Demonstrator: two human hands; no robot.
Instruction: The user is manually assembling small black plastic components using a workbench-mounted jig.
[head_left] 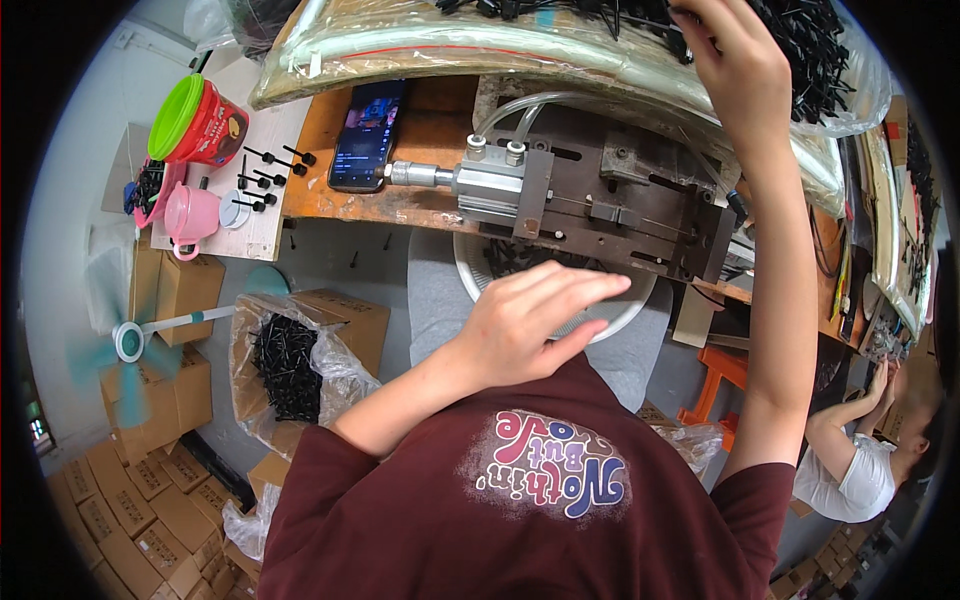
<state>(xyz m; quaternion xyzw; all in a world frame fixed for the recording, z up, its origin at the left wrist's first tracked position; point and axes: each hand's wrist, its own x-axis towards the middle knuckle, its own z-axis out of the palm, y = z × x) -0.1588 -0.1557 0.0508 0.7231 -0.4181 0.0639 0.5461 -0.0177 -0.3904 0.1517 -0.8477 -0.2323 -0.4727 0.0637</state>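
Observation:
My left hand is over the rim of a white round tub on my lap, fingers stretched out and nothing in them. Black parts lie in that tub. In front of it stands a metal bench fixture with a silver air cylinder, clear hoses and a dark base plate. Up at the top edge, my right hand is at a heap of black plastic stemmed parts. Its fingers are curled, and what they grip is partly hidden.
A lit phone lies left of the fixture. Beyond it are loose black parts, a red-and-green bucket and a pink cup. Below stand a fan and a lined carton of black parts. Another person sits at right.

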